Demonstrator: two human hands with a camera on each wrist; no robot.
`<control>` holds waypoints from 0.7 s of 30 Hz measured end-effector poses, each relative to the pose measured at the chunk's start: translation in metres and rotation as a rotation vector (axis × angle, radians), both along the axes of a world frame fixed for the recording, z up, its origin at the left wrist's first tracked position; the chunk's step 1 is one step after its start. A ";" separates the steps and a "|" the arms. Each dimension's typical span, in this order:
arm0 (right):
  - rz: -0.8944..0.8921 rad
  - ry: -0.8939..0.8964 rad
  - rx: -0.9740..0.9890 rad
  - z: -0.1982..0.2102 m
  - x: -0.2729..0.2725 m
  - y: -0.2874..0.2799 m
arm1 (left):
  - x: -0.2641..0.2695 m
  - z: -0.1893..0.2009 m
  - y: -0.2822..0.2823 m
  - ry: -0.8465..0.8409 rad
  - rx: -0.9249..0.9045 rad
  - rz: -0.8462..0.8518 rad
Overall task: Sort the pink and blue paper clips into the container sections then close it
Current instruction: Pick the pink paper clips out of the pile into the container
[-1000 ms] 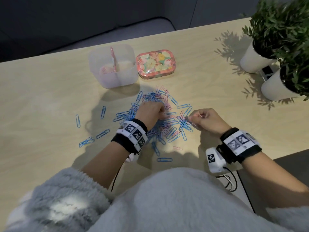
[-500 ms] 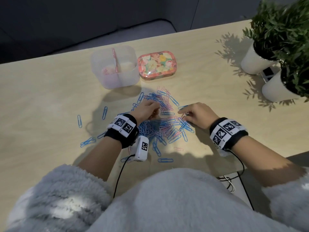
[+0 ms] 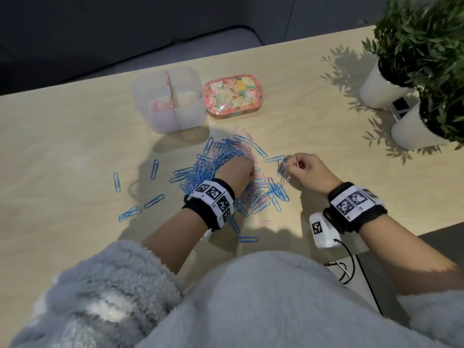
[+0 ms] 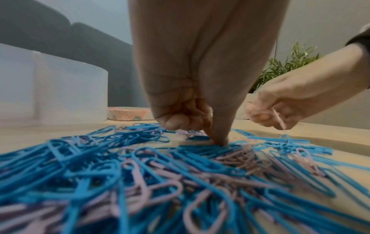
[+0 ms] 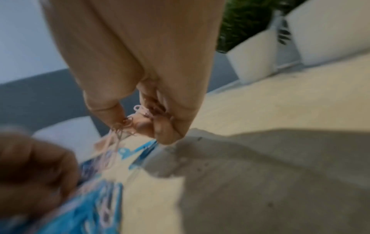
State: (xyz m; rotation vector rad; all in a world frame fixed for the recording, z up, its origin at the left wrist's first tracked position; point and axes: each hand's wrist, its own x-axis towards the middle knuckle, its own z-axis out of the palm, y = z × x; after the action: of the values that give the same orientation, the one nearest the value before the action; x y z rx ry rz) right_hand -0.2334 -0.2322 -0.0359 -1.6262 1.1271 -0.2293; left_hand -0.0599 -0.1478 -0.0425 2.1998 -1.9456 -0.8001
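Note:
A mixed pile of blue and pink paper clips (image 3: 226,159) (image 4: 140,166) lies mid-table. My left hand (image 3: 247,163) (image 4: 217,139) is down on the pile with its fingers curled. Its thumb and a fingertip meet on a clip there; I cannot tell the colour. My right hand (image 3: 293,163) (image 5: 144,117) is raised just right of the pile and pinches a bunch of pink paper clips (image 5: 140,110). A tangle of pink and blue clips (image 3: 283,172) dangles from that bunch. The translucent divided container (image 3: 170,121) (image 4: 52,88) stands open behind the pile, with pink clips in its left section.
The floral lid (image 3: 232,96) lies right of the container. Several stray blue clips (image 3: 116,182) are scattered left of the pile and toward me. Two white plant pots (image 3: 381,91) (image 3: 414,134) stand at the far right. A cable (image 3: 349,259) hangs at the near right edge.
My right hand has risen off the pile with pink clips, and a tangle now hangs from it. My left hand stays on the pile, shifted slightly.

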 end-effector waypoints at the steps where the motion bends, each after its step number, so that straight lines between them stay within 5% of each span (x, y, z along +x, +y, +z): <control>1: -0.069 -0.051 0.067 0.003 -0.001 -0.002 | 0.000 -0.002 0.000 -0.011 0.014 -0.022; 6: -0.311 -0.345 0.447 0.013 0.002 -0.008 | 0.007 -0.002 0.009 0.123 0.047 0.013; 12: -0.316 -0.297 0.697 0.008 0.015 -0.009 | 0.035 0.009 0.020 0.433 -0.010 0.275; 17: 0.195 0.138 -0.060 -0.015 0.030 -0.001 | 0.057 0.023 0.023 0.670 -0.047 0.481; 21: 0.440 0.471 -0.359 -0.010 0.040 0.002 | 0.081 0.048 0.022 0.695 -0.079 0.527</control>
State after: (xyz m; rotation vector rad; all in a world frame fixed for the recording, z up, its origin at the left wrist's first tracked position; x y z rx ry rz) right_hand -0.1935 -0.2302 -0.0462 -2.2815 1.0736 0.2690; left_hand 0.0209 -0.1256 0.0055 1.8782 -1.0024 -1.1479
